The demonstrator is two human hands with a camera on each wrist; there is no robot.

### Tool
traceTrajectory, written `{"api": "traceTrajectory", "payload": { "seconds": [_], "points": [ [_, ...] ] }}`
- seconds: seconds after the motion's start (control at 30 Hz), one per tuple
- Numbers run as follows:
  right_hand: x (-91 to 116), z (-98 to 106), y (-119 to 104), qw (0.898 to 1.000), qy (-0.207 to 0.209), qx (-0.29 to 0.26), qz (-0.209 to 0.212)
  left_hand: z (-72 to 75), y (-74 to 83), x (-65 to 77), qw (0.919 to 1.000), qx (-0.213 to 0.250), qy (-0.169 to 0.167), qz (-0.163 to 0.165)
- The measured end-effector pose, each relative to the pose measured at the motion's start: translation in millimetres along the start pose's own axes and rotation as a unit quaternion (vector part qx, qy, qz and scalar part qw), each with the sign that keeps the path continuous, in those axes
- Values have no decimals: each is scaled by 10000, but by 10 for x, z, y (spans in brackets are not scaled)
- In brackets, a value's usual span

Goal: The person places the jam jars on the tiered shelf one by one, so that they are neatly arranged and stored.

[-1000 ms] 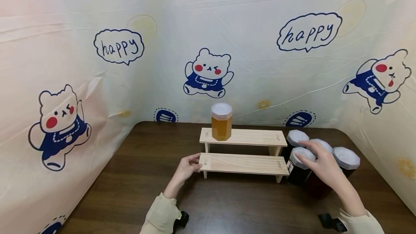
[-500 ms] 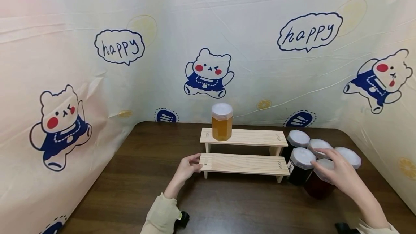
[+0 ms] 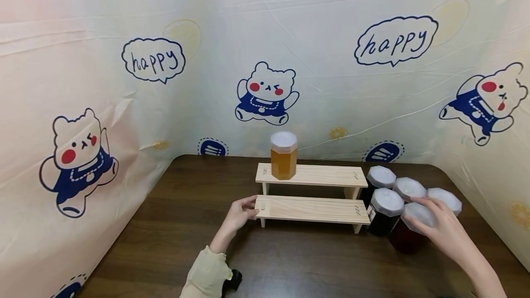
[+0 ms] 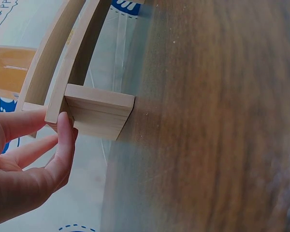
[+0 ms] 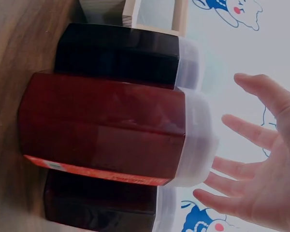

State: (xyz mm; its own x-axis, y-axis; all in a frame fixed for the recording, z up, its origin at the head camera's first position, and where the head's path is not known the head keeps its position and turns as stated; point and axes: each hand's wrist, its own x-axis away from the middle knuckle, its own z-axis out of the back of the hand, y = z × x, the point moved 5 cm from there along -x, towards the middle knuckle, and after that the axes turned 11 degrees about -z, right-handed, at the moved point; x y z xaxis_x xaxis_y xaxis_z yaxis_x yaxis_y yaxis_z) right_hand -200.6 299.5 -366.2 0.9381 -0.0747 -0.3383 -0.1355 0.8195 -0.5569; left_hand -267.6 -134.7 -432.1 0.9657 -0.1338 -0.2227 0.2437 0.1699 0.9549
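Note:
My left hand [image 3: 238, 215] pinches the left end of the lower board of a two-tier wooden shelf [image 3: 314, 209]; the left wrist view shows thumb and fingers at the board's end [image 4: 55, 108]. An amber-filled jar [image 3: 284, 163] with a white lid stands on the upper board at left. My right hand [image 3: 445, 224] hovers by the white lid of a dark red jar [image 5: 104, 125], fingers spread. In the right wrist view the fingertips are right at that lid, holding nothing. A black jar [image 3: 383, 217] stands to its left.
Several more white-lidded dark jars cluster right of the shelf, among them a back-left jar [image 3: 382, 176] and a far-right jar [image 3: 445, 198]. The brown table [image 3: 306, 261] meets a printed cloth backdrop [image 3: 331, 86] behind and at both sides.
My right hand has moved right and nearer me, from over the front black jar to the dark red jar's lid. The left hand stays at the shelf end.

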Motion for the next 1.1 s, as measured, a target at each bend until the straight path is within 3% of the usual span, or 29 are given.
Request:
{"api": "traceTrajectory", "payload": {
  "seconds": [0.17, 0.27, 0.3, 0.4, 0.5, 0.53, 0.57, 0.83, 1.1],
  "points": [
    [43, -9, 48, 9997, 221, -64, 98, 14, -203, -54, 10000, 13, 14, -21],
    [59, -21, 81, 9996, 269, -84, 62, 19, -310, -68, 9998, 53, -19, -202],
    [65, -25, 92, 9996, 278, -87, 33, 24, -409, -104, 9987, 172, -100, -463],
    [86, -52, 134, 9996, 235, -126, -106, 25, -415, -98, 9977, 227, -161, -621],
    [112, -81, 164, 9994, 197, -180, -205, 21, -398, -102, 9988, 153, -123, -440],
    [119, -91, 172, 9994, 177, -203, -230, 15, -310, -69, 9999, 15, -37, -162],
    [125, -101, 180, 9993, 179, -227, -238, 15, -308, -70, 10000, -20, -20, -87],
    [165, -191, 247, 9986, 64, -184, -489, 11, -312, -81, 10000, -77, 48, 31],
    [193, -245, 252, 9971, 627, -192, -396, 4, -245, -71, 9999, 81, 8, 67]
  ]
}}
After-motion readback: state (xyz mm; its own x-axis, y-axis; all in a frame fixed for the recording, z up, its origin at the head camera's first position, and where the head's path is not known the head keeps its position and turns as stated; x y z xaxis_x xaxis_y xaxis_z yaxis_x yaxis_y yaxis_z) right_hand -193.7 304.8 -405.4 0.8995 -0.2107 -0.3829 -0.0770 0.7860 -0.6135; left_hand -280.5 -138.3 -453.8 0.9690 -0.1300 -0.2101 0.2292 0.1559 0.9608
